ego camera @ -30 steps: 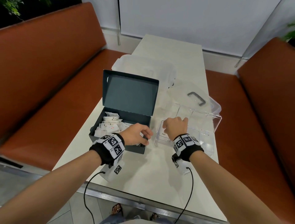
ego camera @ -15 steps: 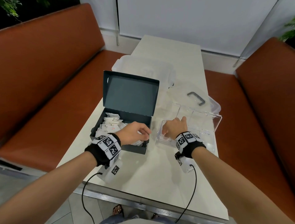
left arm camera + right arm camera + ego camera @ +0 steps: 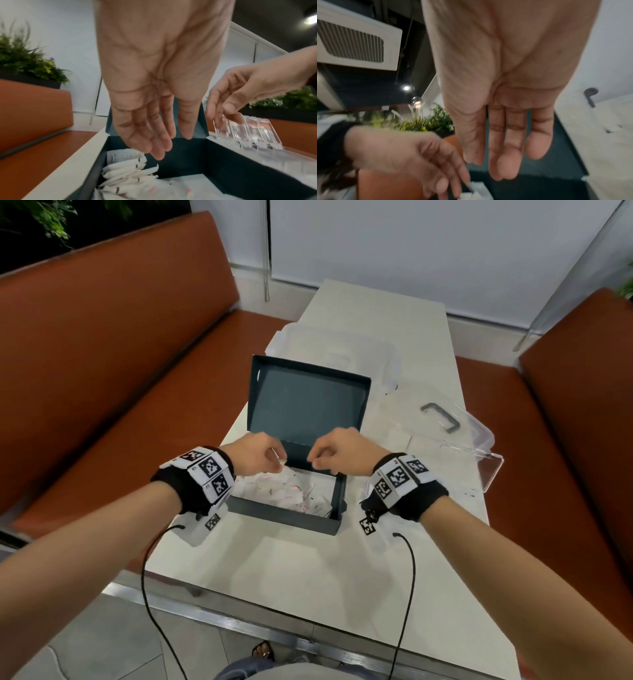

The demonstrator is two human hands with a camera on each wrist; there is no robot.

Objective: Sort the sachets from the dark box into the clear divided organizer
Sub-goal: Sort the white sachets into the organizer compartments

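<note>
The dark box (image 3: 284,515) stands open at the table's middle, lid upright, with several white sachets (image 3: 291,491) piled in its left half (image 3: 123,170). My left hand (image 3: 279,460) hangs over the sachets with straight, relaxed fingers (image 3: 159,148) and holds nothing. My right hand (image 3: 313,462) hovers beside it over the box's back, fingers (image 3: 505,169) straight and empty. The clear divided organizer (image 3: 489,470) lies right of the box, mostly hidden behind my right wrist; its compartments (image 3: 248,132) look see-through.
A clear lid with a grey handle (image 3: 440,417) lies behind the organizer. A translucent container (image 3: 335,350) sits behind the box. The white table (image 3: 308,577) is flanked by orange benches (image 3: 102,354). Cables hang from both wrists.
My right hand left the organizer and moved left over the dark box. My left hand rose from the box's front corner toward the back, above the sachets.
</note>
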